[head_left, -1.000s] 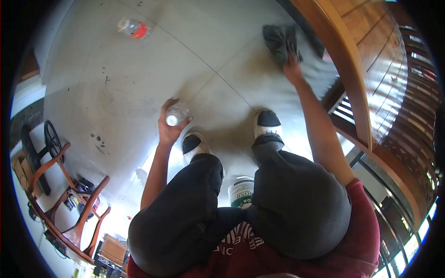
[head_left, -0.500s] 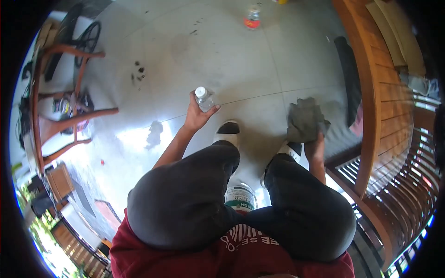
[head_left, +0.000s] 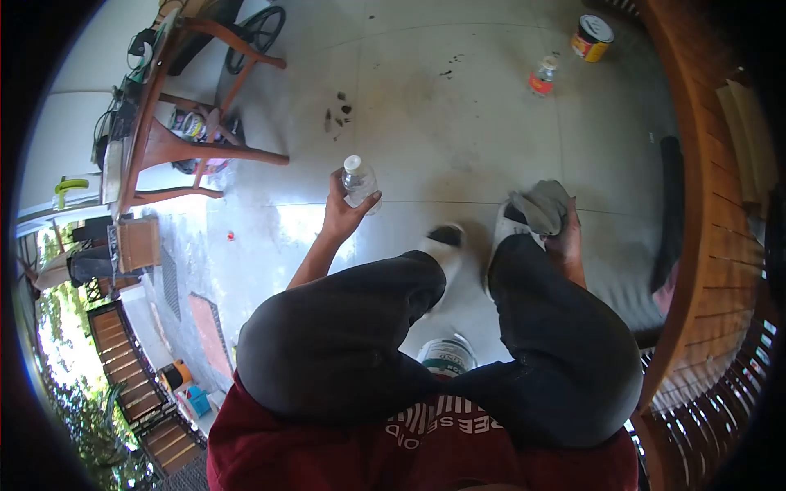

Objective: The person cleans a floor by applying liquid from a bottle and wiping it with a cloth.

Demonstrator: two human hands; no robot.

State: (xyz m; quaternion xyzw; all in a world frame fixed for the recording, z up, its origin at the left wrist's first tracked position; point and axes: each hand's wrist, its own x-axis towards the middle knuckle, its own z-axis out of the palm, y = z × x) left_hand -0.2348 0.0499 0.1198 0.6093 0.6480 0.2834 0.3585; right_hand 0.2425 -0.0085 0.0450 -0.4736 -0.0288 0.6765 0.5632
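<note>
My left hand (head_left: 344, 214) is closed around a clear plastic bottle (head_left: 359, 186) with a white cap, held upright above the floor. What is inside the bottle I cannot make out. My right hand (head_left: 565, 239) grips a grey-green cloth (head_left: 542, 208) by its right side, bunched up beside my right shoe (head_left: 501, 233). Below my lap, between my legs, sits a round tub (head_left: 448, 353) with a green and white label, partly hidden by my thighs.
Ahead on the floor stand a red-labelled bottle (head_left: 542, 77) and a yellow tub with a dark rim (head_left: 593, 39). Dark spots (head_left: 341, 109) mark the floor. A wooden chair (head_left: 192, 147) is at left, a slatted wooden bench (head_left: 696, 221) at right.
My view has turned, so the surroundings shift right and the yellow tub shows more fully. The cloth, spread out before, is now gathered closer to my right hand. The left hand keeps the bottle.
</note>
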